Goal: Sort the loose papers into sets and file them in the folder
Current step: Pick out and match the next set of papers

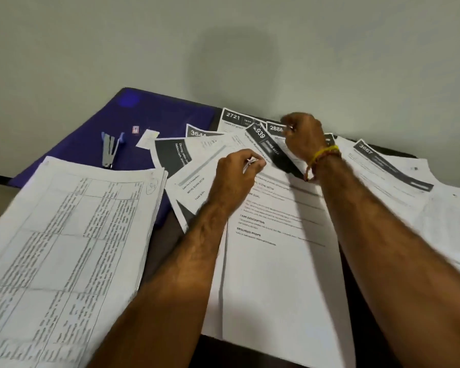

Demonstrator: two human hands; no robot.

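Paper nearest, at 6 o'clock from the hands: main sheet (276,274) flat on the desk (382,349), long axis running 6 to 12, near edge just short of the desk's own. At 8 o'clock, well apart, a table stack (64,235), squared up and tilted toward 1 o'clock. Midway up, left hand (235,176) on the main sheet, fingers curled, thumb and forefinger pinching a small pale item (250,163); too blurred to name. Just beyond, at 1 o'clock from it, right hand (303,139) with a yellow band (325,154) at the wrist, fingers curled and seemingly pinching the top edge of the 2886 sheet (275,128). Probably mid-sort, picking one header out of the fan (202,152), with nothing filed yet. Fan spread under and beyond both hands from 10 to 2 o'clock, long axes splayed like spokes, headers at the far ends, so the right hand nearer for any pull. More sheets (396,181) at 3 o'clock, overlapping and close to the right desk edge: little room there. Folder (149,112) at 10 o'clock, purple, flat, partly under the fan and the stack, nearer the left hand. On it a stapler (109,152) and a card (148,138). Beyond, wall right behind the far headers: best room leftward, over the folder.
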